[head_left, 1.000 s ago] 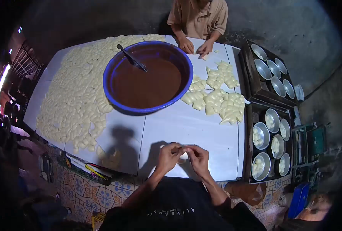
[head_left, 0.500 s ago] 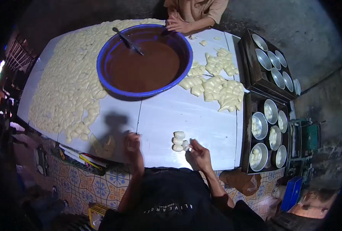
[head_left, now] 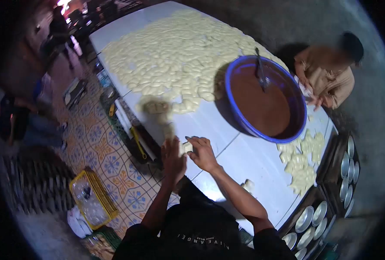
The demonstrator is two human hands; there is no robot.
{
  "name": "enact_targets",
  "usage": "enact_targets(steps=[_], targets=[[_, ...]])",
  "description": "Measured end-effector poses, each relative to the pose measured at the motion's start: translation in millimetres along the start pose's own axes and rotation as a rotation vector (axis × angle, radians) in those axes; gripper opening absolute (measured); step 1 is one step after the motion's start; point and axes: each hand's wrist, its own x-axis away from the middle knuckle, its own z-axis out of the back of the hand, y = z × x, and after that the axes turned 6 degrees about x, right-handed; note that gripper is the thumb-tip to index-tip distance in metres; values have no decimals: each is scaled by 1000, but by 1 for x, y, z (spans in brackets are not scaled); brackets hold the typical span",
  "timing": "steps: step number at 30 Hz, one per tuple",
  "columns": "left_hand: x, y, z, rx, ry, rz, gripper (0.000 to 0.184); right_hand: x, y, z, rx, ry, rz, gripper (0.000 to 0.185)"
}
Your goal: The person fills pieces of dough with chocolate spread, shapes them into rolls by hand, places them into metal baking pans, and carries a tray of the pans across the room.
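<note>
My left hand point(head_left: 174, 160) is beside a pale dough piece point(head_left: 185, 148) near the table's front edge. My right hand point(head_left: 203, 152) touches that piece from the other side, its fingers bent round it. Up the white table point(head_left: 249, 160) spreads a wide layer of pale dough pieces point(head_left: 171, 60). A small group of shaped dough pieces point(head_left: 247, 186) lies partly behind my right forearm. To the right stands a blue basin point(head_left: 303, 110) of brown filling point(head_left: 262, 102) with a dark-handled utensil point(head_left: 260, 71) in it.
Across the table a person point(head_left: 331, 78) works with both hands near the basin. More dough lumps point(head_left: 303, 171) lie at the right. Round metal tins point(head_left: 304, 219) sit in dark trays at the lower right. A yellow crate point(head_left: 93, 199) stands on the tiled floor.
The view has swung to the left. Both my hands have come from apart to together, round a dough piece at the table's left part. The shaped group is now behind my right forearm.
</note>
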Motion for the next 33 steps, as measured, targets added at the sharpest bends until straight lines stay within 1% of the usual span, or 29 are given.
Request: enact_targets(steps=[1, 2, 3, 4, 5, 6, 8, 9, 10, 12, 13, 14, 15, 16, 17, 18, 20, 22, 23, 24, 26, 27, 28, 29, 30, 31, 32, 33], targets=[[0, 5, 3, -127, -85, -33, 63, -4, 3, -9, 0, -27, 30, 38], [2, 0, 3, -126, -61, -14, 63, -8, 6, -15, -37, -127, -13, 33], [4, -9, 1, -98, -101, -32, 64, -9, 11, -20, -70, -223, -63, 29], [6, -17, -4, -67, -149, -53, 64, 0, 13, -18, -297, -213, -200, 19], [8, -26, -11, -62, -98, -89, 60, 14, 18, -8, -460, -220, -274, 17], [7, -26, -12, -55, -94, -83, 60, 30, 25, 10, -626, -222, -351, 15], [7, -21, -12, -58, -118, -32, 53, 64, 31, 60, -618, -44, -444, 7], [5, -17, -15, -78, -84, -21, 47, 75, 23, 91, -867, 74, -544, 6], [4, -11, -14, -71, -95, -33, 47, 85, 22, 118, -1115, 203, -634, 8], [4, 1, -12, -231, -119, 46, 43, 128, 80, 140, -946, 263, -603, 25], [6, 3, -14, -161, -54, 5, 36, 140, 91, 142, -427, 227, -635, 34], [13, 3, -17, -152, -77, -18, 36, 148, 88, 146, 91, 175, -655, 44], [20, 0, -20, 47, -77, 35, 34, 157, 82, 144, 609, 144, -601, 51], [19, 2, -26, 247, -65, 94, 33, 158, 69, 141, 519, 286, -495, 58], [14, 24, -20, -12, 53, -165, 36, 149, 47, 136, 146, 294, -583, 55], [20, 41, -18, -10, 39, -164, 36, 139, 21, 128, -234, 291, -666, 52], [32, 75, -22, 90, -309, -239, 42, 123, -10, 116, -728, 61, -578, 50], [34, 104, -31, 223, -363, -403, 54, 118, -23, 97, -704, 8, -591, 45], [38, 111, -31, 287, -394, -244, 59, 117, -32, 105, -544, 18, -652, 43], [36, 113, -27, 289, -403, -250, 59, 121, -29, 108, -509, 53, -594, 34], [25, 123, -11, 235, -860, -108, 64, 143, -14, 122, -397, 15, -703, 24], [34, 112, -18, 356, -844, -244, 51, 153, -14, 132, -426, 61, -751, 16], [39, 107, -22, 364, -861, -249, 51, 159, -18, 146, -379, 124, -775, 14], [44, 103, -25, 492, -907, -207, 45, 170, -14, 155, -391, 236, -802, 12], [46, 99, -28, 617, -948, -163, 40, 196, 16, 151, -490, 429, -716, 14], [47, 92, -32, 753, -826, -27, 18, 199, 13, 168, -712, 697, -722, 17], [38, 82, -29, 742, -882, 228, 22, 212, 26, 179, -775, 897, -642, 19], [34, 65, -33, 1122, -832, 363, 31, 227, 43, 191, -789, 1054, -672, 19]])
